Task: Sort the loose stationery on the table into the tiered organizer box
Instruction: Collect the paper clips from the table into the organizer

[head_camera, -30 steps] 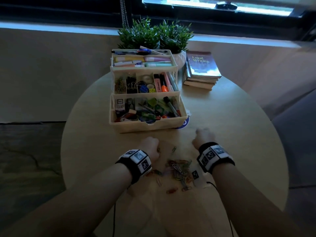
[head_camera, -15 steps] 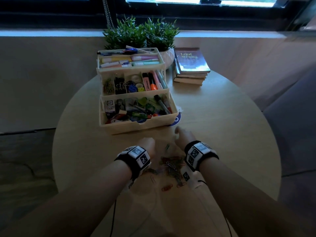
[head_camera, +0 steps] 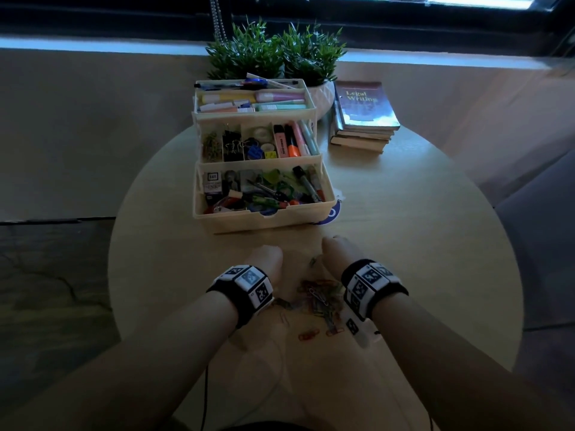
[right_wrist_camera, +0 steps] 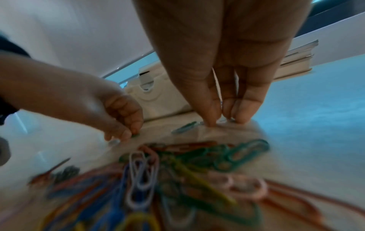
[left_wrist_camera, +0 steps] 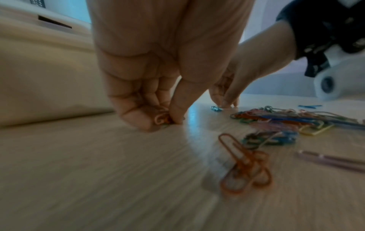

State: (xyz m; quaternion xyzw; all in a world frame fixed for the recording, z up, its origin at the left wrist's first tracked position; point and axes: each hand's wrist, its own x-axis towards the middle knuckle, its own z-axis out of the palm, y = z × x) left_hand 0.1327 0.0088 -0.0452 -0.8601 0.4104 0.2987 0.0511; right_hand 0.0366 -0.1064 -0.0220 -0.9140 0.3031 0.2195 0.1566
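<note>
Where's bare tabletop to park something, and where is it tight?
Free: the round wooden table to the right of the cream tiered organizer box, in front of the book stack; also the strip left of the box. Crowded: between the left hand and right hand, where the coloured paper clips are heaped.

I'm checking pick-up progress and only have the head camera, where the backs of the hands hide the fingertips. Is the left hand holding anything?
Observer: Yes. The left wrist view shows the left hand pinching a small wire paper clip between thumb and fingers, low against the pale wooden table.
Operator: And the right hand?
Observer: In the right wrist view the right hand has its fingertips down on the table beside a teal wire paper clip. I cannot tell whether they pinch anything.
</note>
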